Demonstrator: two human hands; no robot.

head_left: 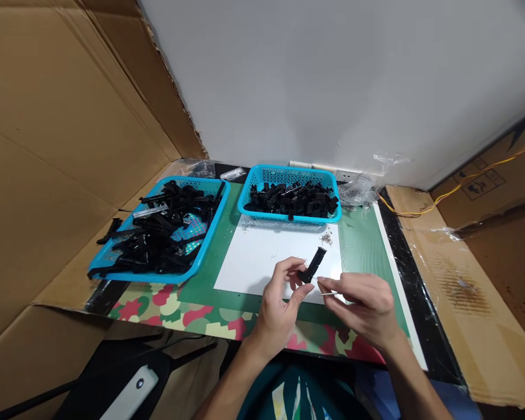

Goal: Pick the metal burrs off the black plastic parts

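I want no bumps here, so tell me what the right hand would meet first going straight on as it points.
The right hand points leftward and would likely first meet the black part or the left hand holding it; depth is unclear, so I cannot say which.

Thin tool [327,294]: partly hidden by right hand [364,298]
Tiny bits [326,238]: too small to identify
Yellow cable [459,186]: cut by right edge
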